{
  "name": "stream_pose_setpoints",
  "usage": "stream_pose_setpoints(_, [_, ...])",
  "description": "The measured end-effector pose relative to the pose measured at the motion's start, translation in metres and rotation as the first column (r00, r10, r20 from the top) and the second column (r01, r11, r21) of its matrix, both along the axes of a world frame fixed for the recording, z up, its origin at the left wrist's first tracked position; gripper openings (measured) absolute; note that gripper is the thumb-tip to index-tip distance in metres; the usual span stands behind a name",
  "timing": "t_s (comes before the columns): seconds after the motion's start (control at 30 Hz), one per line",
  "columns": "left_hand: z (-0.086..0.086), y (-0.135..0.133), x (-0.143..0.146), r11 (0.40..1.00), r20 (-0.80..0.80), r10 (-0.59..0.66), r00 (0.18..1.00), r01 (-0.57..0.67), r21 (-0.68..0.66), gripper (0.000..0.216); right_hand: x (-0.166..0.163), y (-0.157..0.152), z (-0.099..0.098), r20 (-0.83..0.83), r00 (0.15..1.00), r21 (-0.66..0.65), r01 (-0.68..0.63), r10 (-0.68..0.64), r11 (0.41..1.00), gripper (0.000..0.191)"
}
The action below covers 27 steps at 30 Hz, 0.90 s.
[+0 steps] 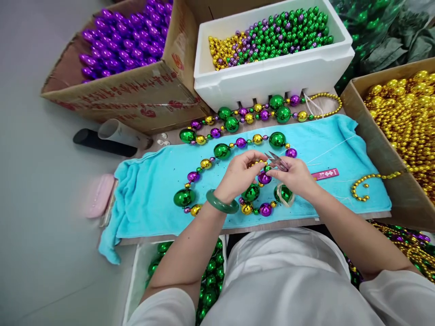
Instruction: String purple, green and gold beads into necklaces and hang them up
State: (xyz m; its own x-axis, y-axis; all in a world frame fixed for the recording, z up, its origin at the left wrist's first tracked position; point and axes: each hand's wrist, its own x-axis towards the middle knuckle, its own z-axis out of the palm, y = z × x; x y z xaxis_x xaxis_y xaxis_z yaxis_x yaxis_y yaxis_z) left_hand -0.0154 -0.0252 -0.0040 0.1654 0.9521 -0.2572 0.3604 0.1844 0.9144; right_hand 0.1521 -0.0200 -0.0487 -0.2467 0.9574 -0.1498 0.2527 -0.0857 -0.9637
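My left hand (238,174), with a green bangle (222,202) on the wrist, is closed in a pinch on the end of a bead necklace (251,192), by its small gold beads. My right hand (297,175) grips a small pair of scissors (277,160), whose blades point left toward my left fingertips. The blades look parted beside a thin white thread. Green, purple and gold beads of the necklace curve round on a turquoise towel (152,190). A large green bead (283,194) with a pale band around it lies under my right hand.
Behind the towel lies another bead necklace (232,124). A white foam box (272,72) of small beads, a carton of purple beads (125,40) and a carton of gold beads (408,117) surround the table. A pink-labelled strip (325,174) and a short gold bead string (360,185) are at right.
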Motion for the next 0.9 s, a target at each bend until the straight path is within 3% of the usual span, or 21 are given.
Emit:
stream_pose_setpoints(0.1, [0.001, 0.001, -0.002, 0.999, -0.095, -0.034, 0.995, 0.036, 0.027, 0.017, 0.003, 0.002, -0.003, -0.088, 0.996, -0.089, 0.015, -0.022, 0.996, 0.027])
stream_pose_setpoints(0.2, [0.004, 0.001, -0.005, 0.995, -0.171, -0.084, 0.982, 0.091, 0.034, 0.018, 0.016, 0.007, 0.002, -0.071, 0.995, -0.110, -0.076, 0.069, 0.991, 0.029])
stream_pose_setpoints(0.27, [0.005, 0.001, -0.007, 0.994, -0.177, -0.100, 0.979, 0.106, 0.024, 0.024, 0.032, 0.012, 0.011, 0.010, 0.988, -0.104, -0.149, 0.151, 0.983, 0.033])
stream_pose_setpoints(0.33, [0.005, 0.002, -0.009, 0.995, -0.167, -0.097, 0.981, 0.100, 0.013, 0.030, 0.053, 0.019, 0.023, 0.196, 0.955, -0.145, -0.197, 0.223, 0.970, 0.037])
stream_pose_setpoints(0.4, [0.005, 0.002, -0.010, 0.996, -0.166, -0.087, 0.982, 0.088, -0.005, 0.034, 0.079, 0.029, 0.038, 0.483, 0.837, -0.206, -0.179, 0.259, 0.962, 0.040])
stream_pose_setpoints(0.47, [0.005, 0.003, -0.010, 0.997, -0.180, -0.083, 0.980, 0.080, -0.025, 0.036, 0.106, 0.041, 0.053, 0.709, 0.643, -0.250, -0.154, 0.289, 0.956, 0.047])
stream_pose_setpoints(0.57, [0.006, 0.003, -0.009, 0.996, -0.201, -0.086, 0.976, 0.080, -0.037, 0.038, 0.143, 0.058, 0.069, 0.827, 0.453, -0.302, -0.145, 0.334, 0.942, 0.048])
stream_pose_setpoints(0.67, [0.008, 0.004, -0.009, 0.996, -0.207, -0.092, 0.974, 0.086, -0.038, 0.039, 0.167, 0.069, 0.078, 0.864, 0.375, -0.333, -0.076, 0.337, 0.940, 0.035])
stream_pose_setpoints(0.7, [0.008, 0.003, -0.008, 0.995, -0.207, -0.094, 0.974, 0.088, -0.038, 0.038, 0.172, 0.070, 0.081, 0.869, 0.376, -0.328, -0.047, 0.321, 0.943, 0.029])
stream_pose_setpoints(0.77, [0.009, 0.003, -0.008, 0.996, -0.200, -0.086, 0.976, 0.081, -0.033, 0.037, 0.172, 0.069, 0.085, 0.859, 0.463, -0.246, 0.001, 0.218, 0.969, 0.019])
stream_pose_setpoints(0.83, [0.009, 0.002, -0.007, 0.998, -0.175, -0.059, 0.983, 0.057, -0.019, 0.036, 0.162, 0.063, 0.087, 0.795, 0.606, -0.059, 0.066, 0.008, 0.996, 0.010])
stream_pose_setpoints(0.9, [0.009, 0.000, -0.006, 0.999, -0.134, -0.035, 0.990, 0.035, -0.002, 0.033, 0.140, 0.052, 0.087, 0.606, 0.785, 0.086, 0.093, -0.126, 0.992, 0.010])
